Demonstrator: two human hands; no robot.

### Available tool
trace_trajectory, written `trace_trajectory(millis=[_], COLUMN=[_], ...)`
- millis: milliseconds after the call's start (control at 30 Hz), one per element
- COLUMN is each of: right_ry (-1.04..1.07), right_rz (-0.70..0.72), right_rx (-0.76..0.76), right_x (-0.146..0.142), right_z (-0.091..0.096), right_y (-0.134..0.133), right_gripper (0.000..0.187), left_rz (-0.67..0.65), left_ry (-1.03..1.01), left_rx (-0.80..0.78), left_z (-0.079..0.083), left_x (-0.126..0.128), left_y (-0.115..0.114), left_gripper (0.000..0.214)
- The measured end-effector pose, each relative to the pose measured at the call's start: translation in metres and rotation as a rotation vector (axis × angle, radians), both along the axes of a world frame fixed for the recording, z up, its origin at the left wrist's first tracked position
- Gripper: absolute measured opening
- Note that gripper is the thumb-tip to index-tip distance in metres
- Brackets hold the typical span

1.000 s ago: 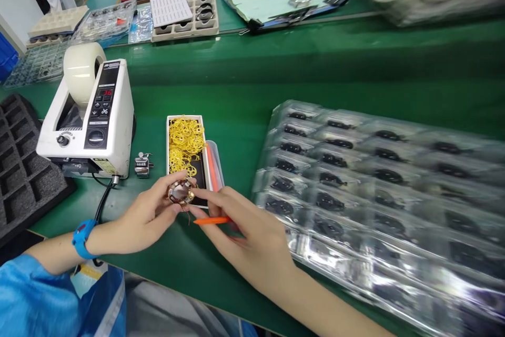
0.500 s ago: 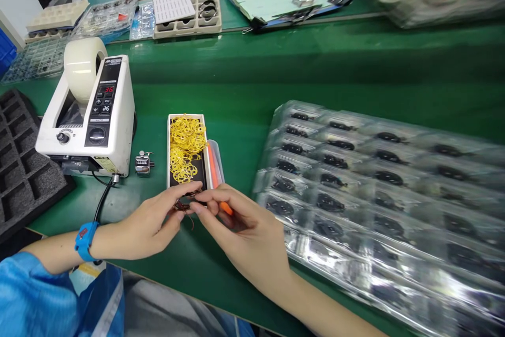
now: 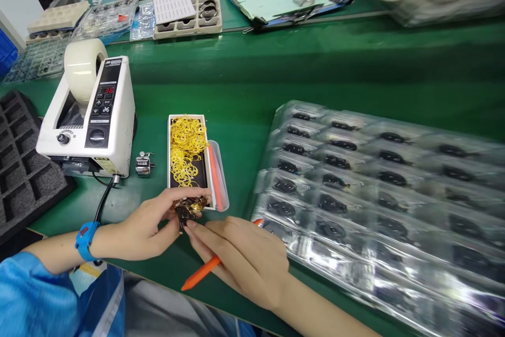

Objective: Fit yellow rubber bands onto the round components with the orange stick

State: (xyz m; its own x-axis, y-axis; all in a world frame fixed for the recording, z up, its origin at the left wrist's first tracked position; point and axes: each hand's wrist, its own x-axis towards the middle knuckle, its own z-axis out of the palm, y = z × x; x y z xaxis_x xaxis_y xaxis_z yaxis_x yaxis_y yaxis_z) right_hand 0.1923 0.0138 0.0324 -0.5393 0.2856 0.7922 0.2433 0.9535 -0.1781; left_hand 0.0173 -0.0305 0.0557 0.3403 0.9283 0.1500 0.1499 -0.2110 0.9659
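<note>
A: Where is the piece in hand?
B: The small coil-like part point(image 3: 187, 212) is between both hands at the near end of the white box point(image 3: 200, 171), not set down on the desk point(image 3: 236, 95). The left hand point(image 3: 142, 227) pinches it between thumb and fingers.
A: And the right hand point(image 3: 246, 263)?
B: Its fingertips touch the part's lower edge, and the same hand grips an orange stick point(image 3: 201, 274), one end pointing back toward the person.
A: Is this one finished?
B: I'd judge it midway. A golden patch shows on it, but whether that's one of the yellow rings point(image 3: 185, 140) or its own winding, I can't tell.
A: What's left?
B: Plenty of rings lie heaped in the box. Many pockets of the clear tray point(image 3: 303, 245) hold dark pieces point(image 3: 392, 178); nothing shows whether those are done or waiting.
A: Any count?
B: The tally counter point(image 3: 143, 164) beside the tape dispenser point(image 3: 125, 111) has digits too small to read surely.
</note>
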Motion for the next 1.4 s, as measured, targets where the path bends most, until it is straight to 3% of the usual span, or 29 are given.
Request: trace_trajectory(millis=[100,200,267,367,467,600,700,1033,1400], right_ry=[-0.009,0.021,0.054,0.109,0.139,0.164,0.212,0.198,0.206], right_rz=[-0.016,-0.038,-0.050,-0.044,-0.054,-0.058,-0.026,-0.025,-0.023], right_rx=[0.032,-0.033,-0.185,-0.528,-0.819,-1.111,-1.265,-1.346,-1.321], right_x=[0.000,-0.002,-0.003,-0.004,-0.005,-0.005,-0.004,-0.004,-0.006], right_z=[-0.001,0.000,0.003,0.009,0.014,0.015,0.015,0.017,0.020], right_y=[-0.001,-0.001,0.000,0.004,0.008,0.012,0.014,0.016,0.015], right_gripper=[0.009,0.009,0.010,0.011,0.012,0.017,0.018,0.029,0.028], left_rz=[0.001,-0.002,-0.002,0.015,0.012,-0.009,0.003,0.033,0.081], left_ry=[0.003,0.030,0.058,0.076,-0.034,-0.230,-0.248,-0.227,-0.030], left_rx=[0.004,-0.005,-0.052,-0.180,-0.275,-0.346,-0.358,-0.330,-0.266], left_z=[-0.001,-0.001,-0.002,-0.005,-0.011,-0.017,-0.019,-0.020,-0.017], left_x=[-0.001,-0.002,-0.002,-0.002,0.000,0.002,0.001,0.001,-0.001], left_y=[0.000,-0.001,-0.001,-0.002,-0.002,-0.001,0.000,0.000,0.000], left_gripper=[0.054,0.054,0.053,0.052,0.053,0.054,0.053,0.049,0.049])
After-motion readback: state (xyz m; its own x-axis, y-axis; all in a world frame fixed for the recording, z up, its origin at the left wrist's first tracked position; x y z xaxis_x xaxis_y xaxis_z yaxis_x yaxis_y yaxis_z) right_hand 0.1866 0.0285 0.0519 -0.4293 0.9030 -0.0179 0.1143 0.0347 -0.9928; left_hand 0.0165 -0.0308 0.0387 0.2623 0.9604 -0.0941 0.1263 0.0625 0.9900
